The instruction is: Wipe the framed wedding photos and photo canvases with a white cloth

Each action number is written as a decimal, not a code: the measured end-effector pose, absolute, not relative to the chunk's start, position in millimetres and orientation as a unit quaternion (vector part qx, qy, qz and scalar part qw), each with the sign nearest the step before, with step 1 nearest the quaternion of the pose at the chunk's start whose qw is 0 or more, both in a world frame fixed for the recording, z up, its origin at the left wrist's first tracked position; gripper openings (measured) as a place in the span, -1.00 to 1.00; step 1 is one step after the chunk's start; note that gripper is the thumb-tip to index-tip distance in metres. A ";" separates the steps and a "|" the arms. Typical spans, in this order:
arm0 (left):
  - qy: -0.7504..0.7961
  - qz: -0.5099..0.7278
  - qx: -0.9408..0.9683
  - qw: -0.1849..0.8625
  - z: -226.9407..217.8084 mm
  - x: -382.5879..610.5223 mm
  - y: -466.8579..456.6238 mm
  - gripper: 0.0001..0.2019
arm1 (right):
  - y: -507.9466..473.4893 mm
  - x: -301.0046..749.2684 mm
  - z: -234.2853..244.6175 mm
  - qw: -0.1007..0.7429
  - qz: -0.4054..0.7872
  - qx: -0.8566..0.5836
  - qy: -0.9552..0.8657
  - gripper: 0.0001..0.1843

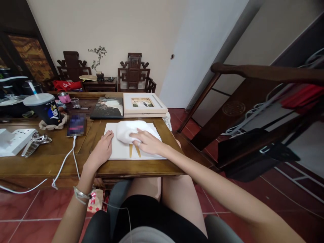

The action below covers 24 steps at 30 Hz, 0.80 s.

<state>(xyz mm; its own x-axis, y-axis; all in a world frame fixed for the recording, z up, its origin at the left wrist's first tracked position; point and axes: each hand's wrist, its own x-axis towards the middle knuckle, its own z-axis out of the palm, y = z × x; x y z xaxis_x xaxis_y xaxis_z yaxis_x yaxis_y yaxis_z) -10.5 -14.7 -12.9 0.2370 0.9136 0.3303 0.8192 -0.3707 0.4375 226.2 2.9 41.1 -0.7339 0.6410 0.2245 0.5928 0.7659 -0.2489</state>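
Note:
A white flat panel (118,153), the back of a picture frame with two tan stand legs, lies on the wooden table (55,158) in front of me. My left hand (102,150) rests flat on its left edge, fingers stretched out. My right hand (146,141) presses down on a white cloth (125,131) that sits on the panel, fingers curled over the cloth's near side.
Behind the panel lie a white framed photo (144,103) and a dark photo print (107,108). To the left are a phone (76,125) with a white cable, a lidded cup (47,109), a power strip (17,140). A dark wooden bench (253,111) stands right.

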 end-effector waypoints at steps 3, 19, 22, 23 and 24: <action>0.548 0.286 0.781 0.092 -13.9 -10.6 -14.7 -0.53 | 26.4 209.4 40.9 0.165 0.086 -0.381 -0.906 -0.65; 0.540 0.501 0.660 0.152 11.2 3.8 -29.5 -0.40 | -49.4 225.6 68.5 0.082 0.180 -0.160 -0.967 -0.67; 0.554 0.437 0.700 0.115 4.8 1.3 -26.2 -0.47 | -27.6 239.6 71.1 0.089 0.219 -0.253 -0.938 -0.74; 0.557 0.411 0.714 0.105 2.1 -0.4 -24.5 -0.50 | -16.4 241.4 69.6 0.101 0.224 -0.287 -0.926 -0.75; 0.557 0.386 0.728 0.099 -0.6 -2.2 -22.7 -0.53 | -4.3 241.5 67.3 0.113 0.226 -0.314 -0.915 -0.76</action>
